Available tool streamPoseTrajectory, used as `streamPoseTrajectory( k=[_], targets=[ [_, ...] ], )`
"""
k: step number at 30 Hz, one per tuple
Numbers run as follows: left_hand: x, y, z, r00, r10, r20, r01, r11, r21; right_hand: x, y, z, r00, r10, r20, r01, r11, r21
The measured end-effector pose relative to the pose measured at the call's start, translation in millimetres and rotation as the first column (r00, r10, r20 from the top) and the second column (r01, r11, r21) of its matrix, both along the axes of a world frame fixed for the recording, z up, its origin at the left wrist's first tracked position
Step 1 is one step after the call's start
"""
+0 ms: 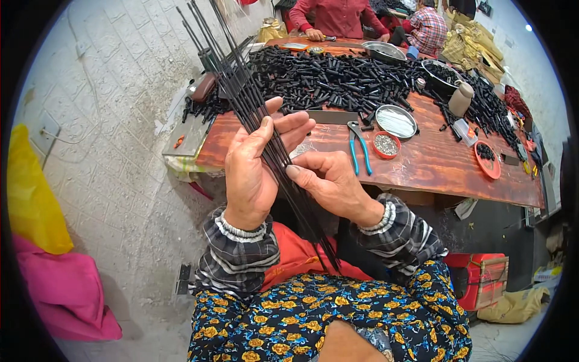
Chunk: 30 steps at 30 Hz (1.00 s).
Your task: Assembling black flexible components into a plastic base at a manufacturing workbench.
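Observation:
A bundle of long, thin black rods (pixel 244 99) slants from the upper left down toward my lap, in front of the table's near edge. My left hand (pixel 250 175) supports it, thumb across the front and fingers extended behind. Lower down, my right hand (pixel 338 190) pinches some of the rods between thumb and forefinger. Just beyond the hands, blue-handled pliers (pixel 360 151) lie on the wooden table (pixel 434 166). Beside them are a red-rimmed dish (pixel 386 145) of small metal bits and a round metal pan (pixel 396 122) with thin whitish pieces.
A wide heap of short black cylindrical parts (pixel 325 78) covers the table's far side. A beige bottle-like container (pixel 461 99) and an orange dish (pixel 486 160) stand to the right. Across the table is a person in a red top (pixel 338 18). A wall (pixel 120 120) rises at left.

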<state>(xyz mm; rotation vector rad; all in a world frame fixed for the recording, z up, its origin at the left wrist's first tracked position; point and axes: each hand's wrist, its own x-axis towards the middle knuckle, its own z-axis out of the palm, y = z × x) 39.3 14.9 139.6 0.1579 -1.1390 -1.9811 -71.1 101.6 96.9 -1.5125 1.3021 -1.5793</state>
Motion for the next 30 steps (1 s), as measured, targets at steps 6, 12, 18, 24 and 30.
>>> streamPoseTrajectory(
  k=[6, 12, 18, 24, 30],
  targets=[
    [17.1, -4.6, -0.8, 0.998, -0.059, -0.024, 0.061, 0.995, 0.075, 8.7, 0.3, -1.8, 0.991, -0.112, -0.069, 0.104, 0.989, -0.101],
    [19.4, -8.8, -4.4, 0.999, -0.048, -0.007, 0.049, 0.995, 0.087, 11.2, -2.4, -0.3, 0.879, -0.360, -0.313, 0.237, 0.899, -0.369],
    [24.2, -14.5, -5.8, 0.992, -0.120, -0.024, 0.122, 0.988, 0.098, 12.9, -0.5, 3.4, 0.945, -0.325, 0.018, 0.320, 0.915, -0.247],
    [25.4, -13.0, -6.0, 0.993, -0.111, 0.029, 0.110, 0.993, 0.038, 14.5, -1.3, 7.8, 0.990, -0.120, 0.071, 0.125, 0.989, -0.076],
    [28.9, -9.8, -2.1, 0.989, -0.140, 0.049, 0.138, 0.990, 0.035, 23.1, -6.9, 5.5, 0.978, 0.051, 0.200, -0.055, 0.998, 0.016]
  ],
)
